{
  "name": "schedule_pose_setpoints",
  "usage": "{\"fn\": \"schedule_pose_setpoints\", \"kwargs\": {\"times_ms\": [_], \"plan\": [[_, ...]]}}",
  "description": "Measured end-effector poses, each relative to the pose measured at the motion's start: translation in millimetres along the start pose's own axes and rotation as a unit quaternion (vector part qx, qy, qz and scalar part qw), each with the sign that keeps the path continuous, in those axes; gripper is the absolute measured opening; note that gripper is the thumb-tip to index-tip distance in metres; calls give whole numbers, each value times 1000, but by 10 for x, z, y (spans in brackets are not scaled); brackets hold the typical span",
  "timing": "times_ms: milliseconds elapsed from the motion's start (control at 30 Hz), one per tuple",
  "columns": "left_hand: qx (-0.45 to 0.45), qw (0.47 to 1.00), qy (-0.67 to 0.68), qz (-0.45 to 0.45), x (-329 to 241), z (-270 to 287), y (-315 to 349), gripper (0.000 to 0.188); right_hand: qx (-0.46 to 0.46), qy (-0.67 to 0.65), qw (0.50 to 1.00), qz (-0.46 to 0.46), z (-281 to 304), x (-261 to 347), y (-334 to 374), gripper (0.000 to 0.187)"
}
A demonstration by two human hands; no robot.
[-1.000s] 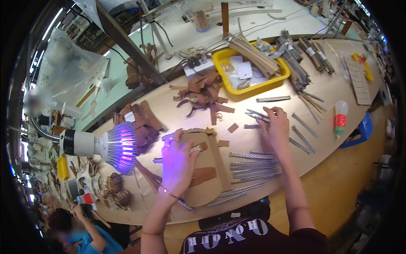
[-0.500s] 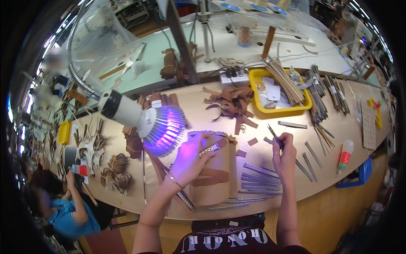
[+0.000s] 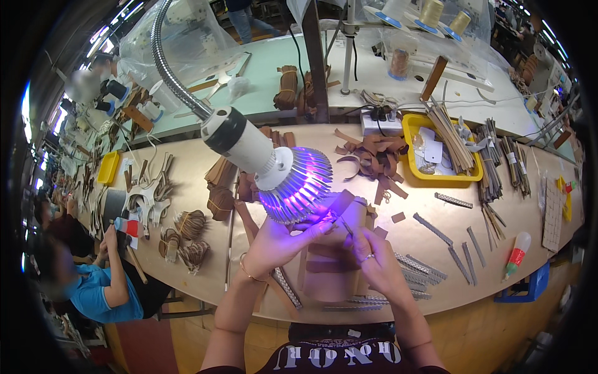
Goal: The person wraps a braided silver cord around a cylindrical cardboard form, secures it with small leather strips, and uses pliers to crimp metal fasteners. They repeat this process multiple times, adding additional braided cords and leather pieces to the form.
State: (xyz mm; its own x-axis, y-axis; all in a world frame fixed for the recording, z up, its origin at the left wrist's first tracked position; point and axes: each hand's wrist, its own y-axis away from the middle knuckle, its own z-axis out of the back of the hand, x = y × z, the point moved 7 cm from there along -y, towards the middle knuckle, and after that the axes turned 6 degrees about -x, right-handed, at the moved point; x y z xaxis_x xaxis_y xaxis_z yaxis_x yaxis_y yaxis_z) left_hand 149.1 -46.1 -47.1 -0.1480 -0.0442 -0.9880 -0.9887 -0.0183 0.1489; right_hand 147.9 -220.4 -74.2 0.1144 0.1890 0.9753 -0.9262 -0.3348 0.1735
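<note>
Brown strip (image 3: 342,202), just one, right of the lamp (image 3: 296,187), pinched in your left hand (image 3: 280,243); your right hand (image 3: 377,262) curls snugly round one pointed tool (image 3: 347,227).

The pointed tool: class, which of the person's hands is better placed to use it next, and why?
Probably the right hand: it holds the pointed tool, the tip near the left hand. The left hand seems busy pinching the brown strip beside the lamp.

Got a yellowish-brown floor (image 3: 492,315) with a dark red strip (image 3: 149,343), pale green table (image 3: 265,65) and white table (image 3: 374,78) out back, plus bright tube lights (image 3: 548,28) up top.
</note>
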Motion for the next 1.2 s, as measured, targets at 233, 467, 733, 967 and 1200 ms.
{"fn": "schedule_pose_setpoints", "kwargs": {"times_ms": [233, 467, 733, 967, 1200], "plan": [[115, 990, -72, 38, -39, -371, -193, 25, -18, -119, 990, -78, 164, -108, 101, 44], [181, 974, -134, 22, -115, -762, -400, 22, -52, -148, 985, -75, 405, -135, 137, 43], [213, 969, -108, 71, -117, -866, -409, 23, -39, -205, 972, -109, 437, -163, 137, 40], [218, 967, -111, 71, -122, -916, -446, 22, -40, -261, 957, -124, 423, -166, 127, 38], [260, 957, -61, 115, -50, -952, -526, 22, -28, -287, 948, -136, 444, -187, 109, 39]]}}
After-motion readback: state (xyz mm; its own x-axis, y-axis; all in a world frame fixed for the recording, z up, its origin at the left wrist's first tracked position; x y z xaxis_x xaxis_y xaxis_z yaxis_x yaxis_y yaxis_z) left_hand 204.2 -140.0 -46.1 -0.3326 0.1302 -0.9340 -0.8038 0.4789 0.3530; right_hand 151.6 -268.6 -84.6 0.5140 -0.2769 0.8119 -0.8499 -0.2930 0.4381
